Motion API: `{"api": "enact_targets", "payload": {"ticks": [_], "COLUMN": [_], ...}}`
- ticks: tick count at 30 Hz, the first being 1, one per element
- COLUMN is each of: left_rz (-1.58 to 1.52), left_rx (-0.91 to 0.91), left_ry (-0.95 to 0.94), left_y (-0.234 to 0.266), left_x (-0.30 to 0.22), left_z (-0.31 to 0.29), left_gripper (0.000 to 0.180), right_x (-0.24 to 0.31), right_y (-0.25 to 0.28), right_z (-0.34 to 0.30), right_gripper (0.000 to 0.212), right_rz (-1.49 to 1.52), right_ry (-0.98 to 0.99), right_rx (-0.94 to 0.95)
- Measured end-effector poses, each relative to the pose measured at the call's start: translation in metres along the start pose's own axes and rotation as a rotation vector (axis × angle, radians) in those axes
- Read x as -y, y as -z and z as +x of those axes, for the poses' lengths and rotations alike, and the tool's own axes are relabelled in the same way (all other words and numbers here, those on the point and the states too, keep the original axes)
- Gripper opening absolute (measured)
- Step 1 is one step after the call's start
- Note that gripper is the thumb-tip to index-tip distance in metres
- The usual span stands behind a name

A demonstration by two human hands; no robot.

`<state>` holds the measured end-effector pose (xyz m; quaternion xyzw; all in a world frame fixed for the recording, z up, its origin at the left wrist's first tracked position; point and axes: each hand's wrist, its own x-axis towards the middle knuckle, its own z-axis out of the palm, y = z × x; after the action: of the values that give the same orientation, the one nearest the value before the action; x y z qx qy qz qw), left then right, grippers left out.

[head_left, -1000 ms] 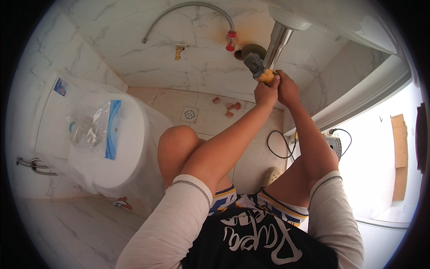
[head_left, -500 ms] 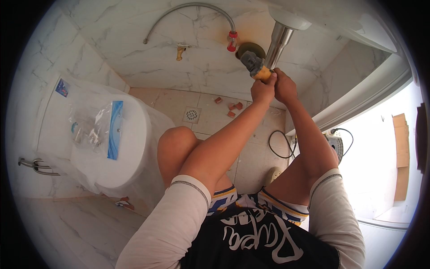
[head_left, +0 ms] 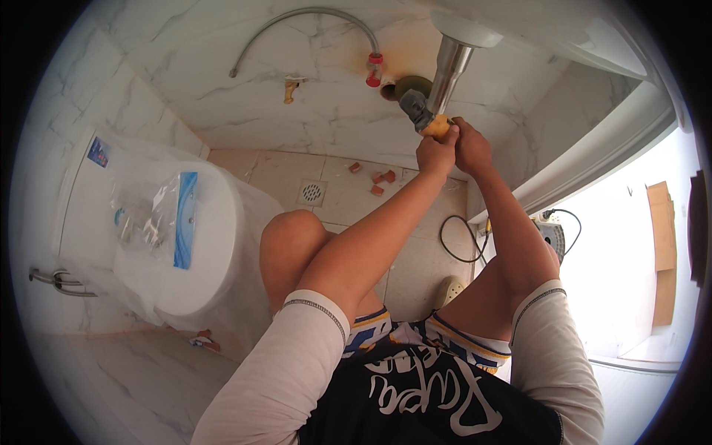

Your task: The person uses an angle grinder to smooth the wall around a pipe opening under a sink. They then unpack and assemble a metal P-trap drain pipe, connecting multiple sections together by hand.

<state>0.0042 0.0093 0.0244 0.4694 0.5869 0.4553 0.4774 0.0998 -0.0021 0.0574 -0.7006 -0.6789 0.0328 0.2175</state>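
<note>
Grinder (head_left: pixel 420 111) edged right at wall hole (head_left: pixel 387 91), bag (head_left: pixel 185 221) holding perhaps metal fittings (head_left: pixel 145 225)

We see white, grey-veined marble-look walls (head_left: pixel 230 111), beige tile floor (head_left: pixel 340 204), square drain (head_left: pixel 312 193) set in it. We note a plastic-draped white toilet (head_left: pixel 213 248) at left, white sink (head_left: pixel 549 26) at upper right. Bright light fills the doorway (head_left: pixel 612 274) at right, brown cardboard (head_left: pixel 661 230) beyond.

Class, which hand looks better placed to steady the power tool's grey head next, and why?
Probably the left hand: it grips the power tool nearer its grey head, while the right hand sits farther away.
</note>
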Motion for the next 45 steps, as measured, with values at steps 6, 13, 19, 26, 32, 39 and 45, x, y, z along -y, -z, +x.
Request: {"api": "enact_targets", "payload": {"ticks": [6,13,19,26,32,39,45], "left_rz": [-0.02,0.032,0.098,0.062,-0.061,-0.09,-0.06], "left_rx": [-0.009,0.028,-0.096,-0.086,-0.052,-0.038,-0.028], "left_ry": [-0.014,0.016,-0.097,-0.076,-0.043,-0.024,-0.043], "left_y": [-0.008,-0.004,0.001,0.011,0.015,0.012,0.008], "left_x": [0.007,0.006,-0.004,-0.002,0.004,0.007,0.007], "left_z": [0.001,-0.005,-0.015,-0.002,0.012,0.015,0.012], "left_gripper": [0.074,0.077,0.077,0.077,0.071,0.07,0.07], "right_x": [-0.005,-0.011,-0.006,0.01,0.019,0.017,0.012], "right_y": [-0.001,-0.006,-0.002,-0.001,-0.004,-0.005,-0.004], "right_z": [-0.003,-0.006,-0.004,0.001,0.007,0.008,0.006], "right_gripper": [0.034,0.034,0.032,0.031,0.03,0.031,0.03], "right_rz": [0.004,0.016,0.054,0.039,0.037,0.014,0.01], "right_ry": [-0.011,0.004,0.033,0.054,0.044,0.025,0.013], "right_rx": [0.004,0.008,-0.026,-0.018,-0.013,0.004,0.005]}}
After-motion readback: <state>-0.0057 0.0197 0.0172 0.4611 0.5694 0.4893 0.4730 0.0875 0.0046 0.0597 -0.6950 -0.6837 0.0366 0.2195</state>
